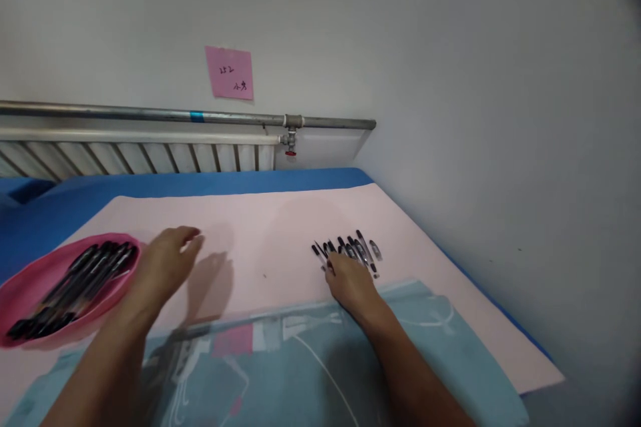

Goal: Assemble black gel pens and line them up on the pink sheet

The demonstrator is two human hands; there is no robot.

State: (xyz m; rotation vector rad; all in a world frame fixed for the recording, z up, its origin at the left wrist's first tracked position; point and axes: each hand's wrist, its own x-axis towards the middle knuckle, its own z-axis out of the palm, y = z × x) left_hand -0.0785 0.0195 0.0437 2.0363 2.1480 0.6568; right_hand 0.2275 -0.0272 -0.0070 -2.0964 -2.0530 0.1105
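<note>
Several slim pens (360,250) with black ends and clear-looking barrels lie in a loose cluster on the pale pink sheet. Over the near left side of this cluster is my right hand (350,280), its fingers bent and closed at the pens; whatever they pinch is hidden. My left hand (170,257) hovers above the sheet with thumb and fingers apart, holding nothing visible. Just left of that wrist, a bright pink oval tray (20,280) carries more dark pens (83,287), lying side by side. My left forearm covers part of the tray's right edge.
A blue-green printed cloth (280,373) covers the near edge under my forearms. The pink sheet (290,227) lies over a blue surface (225,182). Behind stand a radiator (150,157) and a metal pipe (240,118); a white wall (475,147) rises along the right.
</note>
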